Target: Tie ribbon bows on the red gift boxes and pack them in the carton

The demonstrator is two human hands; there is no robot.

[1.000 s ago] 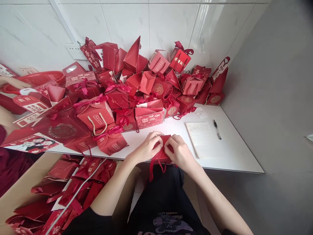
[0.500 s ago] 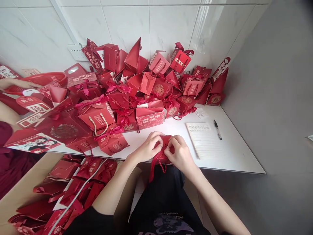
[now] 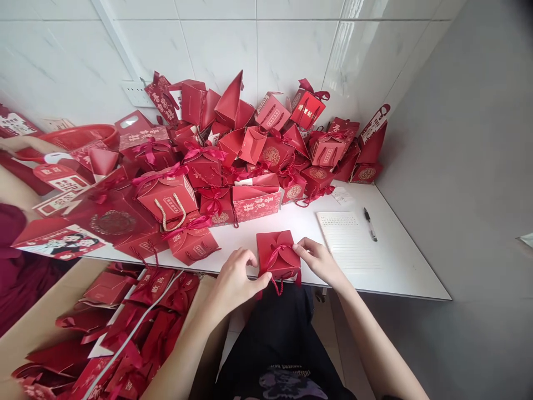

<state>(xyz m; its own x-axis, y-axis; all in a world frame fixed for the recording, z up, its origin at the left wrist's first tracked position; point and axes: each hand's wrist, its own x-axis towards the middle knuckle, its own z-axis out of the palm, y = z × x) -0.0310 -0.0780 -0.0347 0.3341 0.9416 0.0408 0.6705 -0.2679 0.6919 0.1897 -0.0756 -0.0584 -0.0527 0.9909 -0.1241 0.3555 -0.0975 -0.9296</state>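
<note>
A small red gift box point(image 3: 272, 239) sits at the front edge of the white table, right before me. Its rounded top flaps are folded over, and a red ribbon point(image 3: 276, 255) lies tied across them. A twisted cord handle point(image 3: 278, 286) hangs at its front. My left hand point(image 3: 237, 278) is at the box's front left corner, thumb stretched towards it and apart from the curled index finger. At the right side, my right hand point(image 3: 315, 259) pinches the ribbon between thumb and forefinger.
Many red gift boxes point(image 3: 257, 203) are heaped along the tiled wall. A notepad point(image 3: 347, 239) and a pen point(image 3: 370, 224) lie to the right. Below left, a carton point(image 3: 25, 333) holds more boxes. A red basket point(image 3: 97, 133) and another person's arm point(image 3: 31, 145) are at the far left.
Both hands have parted from the middle of the box, the left going left and down, the right going right. The box top and its ribbon now show.
</note>
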